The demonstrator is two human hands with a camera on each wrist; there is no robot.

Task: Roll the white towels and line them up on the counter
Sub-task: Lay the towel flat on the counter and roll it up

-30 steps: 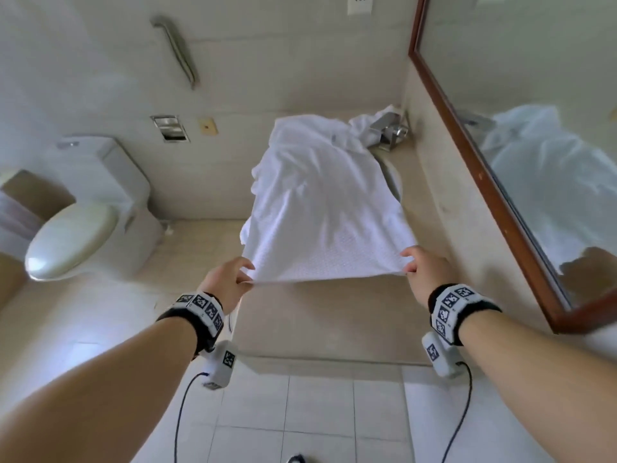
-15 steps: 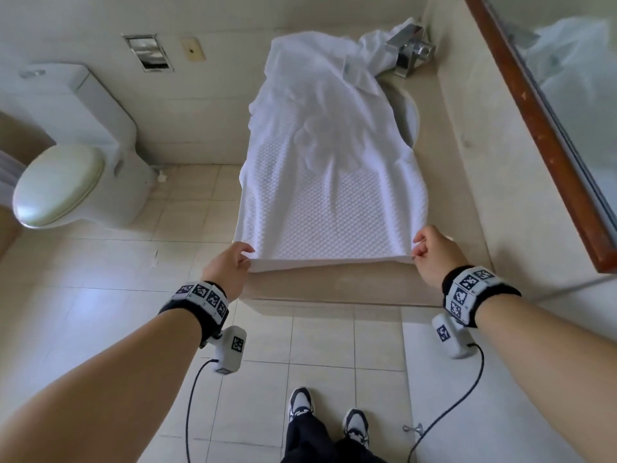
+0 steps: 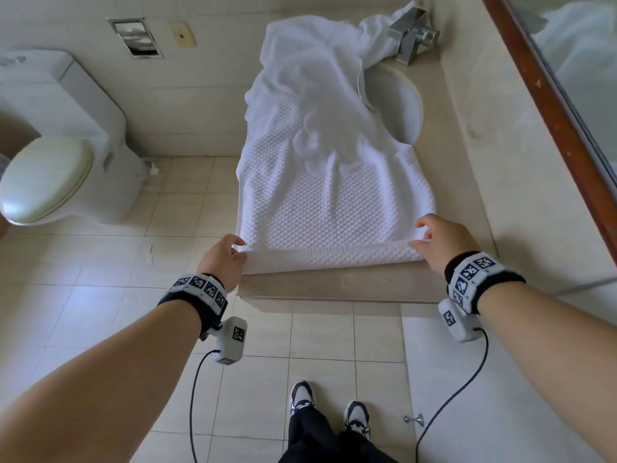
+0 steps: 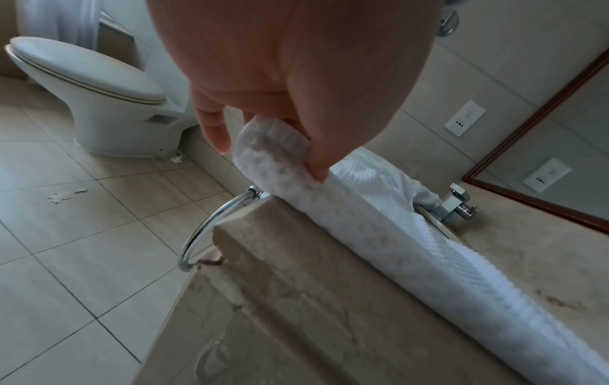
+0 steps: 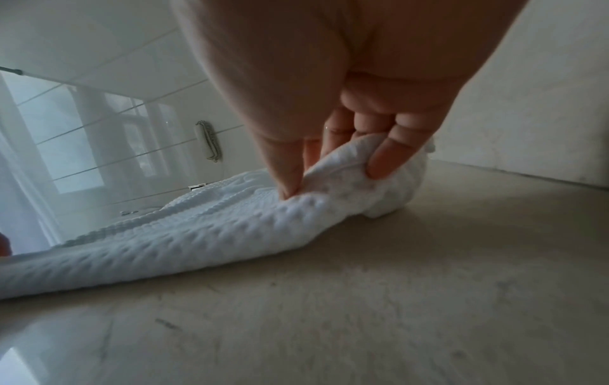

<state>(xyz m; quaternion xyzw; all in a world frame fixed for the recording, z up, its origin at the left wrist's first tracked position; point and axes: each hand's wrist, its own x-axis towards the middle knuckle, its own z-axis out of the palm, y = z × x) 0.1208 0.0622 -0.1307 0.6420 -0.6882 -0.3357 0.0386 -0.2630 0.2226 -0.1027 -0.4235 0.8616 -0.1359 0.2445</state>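
A white waffle-weave towel (image 3: 329, 195) lies lengthwise along the beige counter (image 3: 350, 284), its far end bunched over the sink by the tap. Its near edge is turned over into a thin roll (image 3: 330, 257). My left hand (image 3: 222, 260) pinches the roll's left end (image 4: 273, 146) at the counter's corner. My right hand (image 3: 437, 240) pinches the right end (image 5: 339, 179) between thumb and fingers, with the roll resting on the counter (image 5: 362, 299).
A sink (image 3: 397, 105) and chrome tap (image 3: 412, 36) sit at the counter's far end, a framed mirror (image 3: 547, 105) along the right wall. A toilet (image 3: 56, 152) stands left on the tiled floor. A chrome towel ring (image 4: 211, 229) hangs off the counter's side.
The towel's near edge, flat before, has been turned over into a first narrow roll between my two hands. The head view has tilted down, showing my feet.
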